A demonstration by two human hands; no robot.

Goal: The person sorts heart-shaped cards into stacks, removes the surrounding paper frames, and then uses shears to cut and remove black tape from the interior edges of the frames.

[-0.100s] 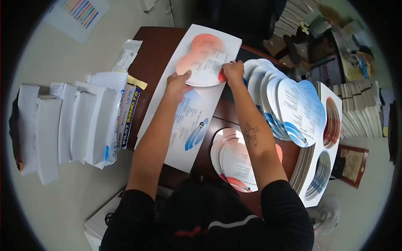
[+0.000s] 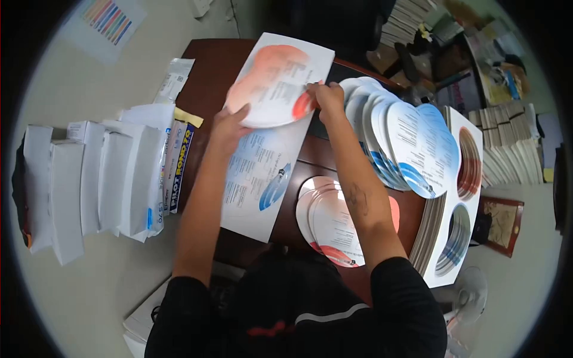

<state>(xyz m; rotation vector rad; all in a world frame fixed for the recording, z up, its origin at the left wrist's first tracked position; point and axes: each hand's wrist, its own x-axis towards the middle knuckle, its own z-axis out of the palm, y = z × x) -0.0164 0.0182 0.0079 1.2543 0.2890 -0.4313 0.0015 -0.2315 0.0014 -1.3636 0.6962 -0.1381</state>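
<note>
My left hand [image 2: 228, 128] grips the lower left edge of a red-printed figure-eight paper cutout [image 2: 271, 86], thumb on top. Pinching the cutout's right edge by its dark red patch is my right hand [image 2: 327, 98]. The cutout is blurred and lies over the upper part of a long white printed sheet [image 2: 248, 218]. Lower on that sheet, a blue printed round design [image 2: 262, 161] shows. Right of my right hand, several blue-printed cutouts [image 2: 421, 149] lie in an overlapping pile. Several red-printed cutouts [image 2: 328, 221] lie partly behind my right forearm.
At the right stands a stack of white sheets with round holes [image 2: 444, 221]. White boxes [image 2: 140, 173] line the left side, beside a Pilot Bond 70 package [image 2: 182, 170]. The brown desk [image 2: 206, 77] lies beneath the sheets. A black chair [image 2: 337, 27] is beyond it.
Both hands have shifted the red cutout left, and it looks tilted and lifted at its lower edge. The whole view has also shifted slightly.
</note>
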